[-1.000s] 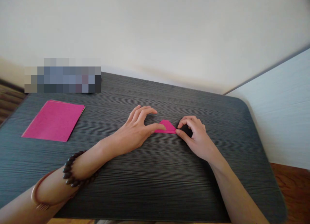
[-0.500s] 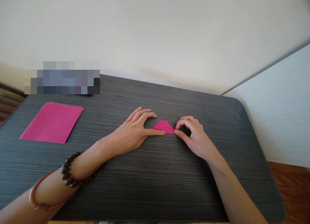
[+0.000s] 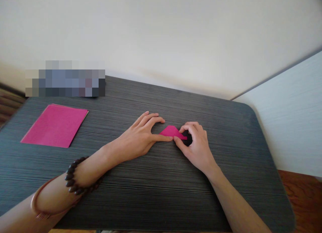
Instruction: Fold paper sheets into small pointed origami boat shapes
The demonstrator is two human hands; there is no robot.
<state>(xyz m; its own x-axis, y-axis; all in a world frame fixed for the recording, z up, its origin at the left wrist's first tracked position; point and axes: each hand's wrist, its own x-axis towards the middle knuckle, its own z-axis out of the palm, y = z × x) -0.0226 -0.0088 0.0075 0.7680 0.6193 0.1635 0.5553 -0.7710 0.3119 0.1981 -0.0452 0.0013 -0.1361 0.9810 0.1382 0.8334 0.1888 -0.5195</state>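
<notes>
A small piece of folded pink paper [image 3: 170,130] lies on the dark table, with a sloping, flat-topped outline and a narrow strip along its near edge. My left hand [image 3: 142,134] rests to its left with fingers spread; its thumb lies along the near edge, and its index finger curves beyond the far left side. From the right, my right hand [image 3: 195,142] pinches the paper, thumb at the near edge and index finger on the sloping right side. The two thumb tips nearly meet. The strip's right end pokes out between the right thumb and fingers.
To the left lies a stack of square pink paper sheets [image 3: 55,126] on the grainy dark table [image 3: 141,199]. Behind it is a pixelated patch [image 3: 66,82] hiding what stands there. A pale wall [image 3: 161,35] borders the far edge, and a light panel [image 3: 289,125] stands at the right.
My right hand has slid left along the near edge, from the paper's right corner toward the left thumb. The strip's right end now shows. My left hand keeps its pose.
</notes>
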